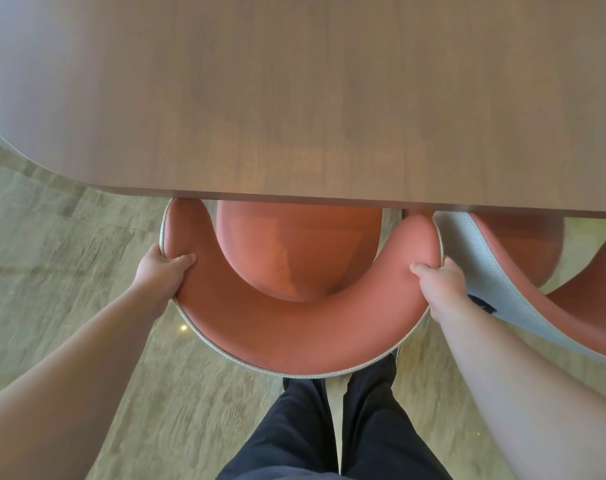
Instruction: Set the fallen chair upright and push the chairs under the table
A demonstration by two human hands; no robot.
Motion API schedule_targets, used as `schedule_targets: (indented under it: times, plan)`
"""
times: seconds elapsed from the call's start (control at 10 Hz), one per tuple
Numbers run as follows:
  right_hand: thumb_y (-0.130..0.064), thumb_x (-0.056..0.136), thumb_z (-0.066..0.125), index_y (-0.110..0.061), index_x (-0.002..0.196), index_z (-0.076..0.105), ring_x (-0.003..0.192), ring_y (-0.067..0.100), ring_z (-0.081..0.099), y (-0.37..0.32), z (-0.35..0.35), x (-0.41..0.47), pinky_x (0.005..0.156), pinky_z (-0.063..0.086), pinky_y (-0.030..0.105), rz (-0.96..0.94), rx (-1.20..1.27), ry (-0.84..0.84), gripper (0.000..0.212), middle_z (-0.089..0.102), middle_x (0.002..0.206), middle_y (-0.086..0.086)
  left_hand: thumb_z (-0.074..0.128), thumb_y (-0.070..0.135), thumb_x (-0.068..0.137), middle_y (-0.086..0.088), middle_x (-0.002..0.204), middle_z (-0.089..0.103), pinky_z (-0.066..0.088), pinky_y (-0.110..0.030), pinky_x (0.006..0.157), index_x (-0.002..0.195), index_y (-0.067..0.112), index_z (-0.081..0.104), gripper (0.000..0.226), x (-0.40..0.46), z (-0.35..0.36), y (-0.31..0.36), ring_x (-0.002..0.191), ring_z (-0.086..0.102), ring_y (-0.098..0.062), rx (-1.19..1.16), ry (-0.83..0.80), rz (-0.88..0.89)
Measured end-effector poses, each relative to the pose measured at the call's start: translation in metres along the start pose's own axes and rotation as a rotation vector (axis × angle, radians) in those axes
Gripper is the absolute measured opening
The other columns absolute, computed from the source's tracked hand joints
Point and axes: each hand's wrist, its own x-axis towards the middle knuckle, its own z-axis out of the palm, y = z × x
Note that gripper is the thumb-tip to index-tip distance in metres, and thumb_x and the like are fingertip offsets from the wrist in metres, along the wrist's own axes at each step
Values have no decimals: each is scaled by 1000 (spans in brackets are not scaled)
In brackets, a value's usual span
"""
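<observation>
An orange chair (294,330) with a curved, padded backrest stands upright directly in front of me. The front part of its round seat (298,247) sits under the edge of the brown wooden table (294,98). My left hand (163,271) grips the left end of the backrest. On the backrest's right end my right hand (440,282) is clamped. A second orange chair (536,289) with a grey outer shell stands upright to the right, its seat also partly under the table edge.
The table fills the upper half of the view and its rounded corner is at the left. Beige stone-patterned floor (69,271) lies to the left and below. My legs in dark trousers (332,427) stand just behind the chair.
</observation>
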Motion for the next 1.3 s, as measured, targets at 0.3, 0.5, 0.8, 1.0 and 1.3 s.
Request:
schedule_targets:
  times: [0.3, 0.5, 0.8, 1.0, 1.3]
  plan:
    - [-26, 84, 76, -13, 126, 62, 104, 34, 70, -6, -16, 21, 99, 56, 53, -18, -31, 15, 46, 72, 120, 8, 76, 24, 89, 0, 98, 67, 54, -36, 67, 112, 18, 59, 29, -10, 21, 3, 86, 67, -20, 1, 19, 0]
    - [-26, 85, 76, -18, 112, 64, 99, 33, 72, -8, -18, 35, 95, 58, 51, -37, -41, 20, 31, 72, 106, 2, 76, 25, 89, -1, 99, 67, 55, -38, 72, 110, 17, 58, 29, -9, 31, 4, 87, 67, -21, 4, 27, -13]
    - [-40, 89, 75, -10, 150, 45, 123, 35, 63, -15, -16, 37, 106, 50, 47, -29, -112, 11, 74, 62, 142, 10, 78, 35, 87, 3, 99, 66, 52, -33, 68, 115, 18, 56, 40, -5, 31, 11, 91, 67, -23, 48, 22, -27]
    - [-41, 98, 62, -13, 156, 39, 122, 35, 61, -30, -24, 12, 105, 48, 45, 11, -98, -39, 69, 58, 148, 10, 76, 43, 90, -17, 121, 67, 58, -55, 95, 134, 5, 53, 63, -12, 30, 25, 110, 67, -40, 104, -12, -99]
    - [0, 94, 44, -11, 148, 48, 98, 15, 68, -4, -71, -76, 103, 56, 44, -129, 219, -38, 55, 71, 125, 3, 56, 15, 95, -5, 149, 59, 44, -36, 84, 156, 22, 45, 62, -112, 39, 46, 101, 60, -23, 109, 31, 107]
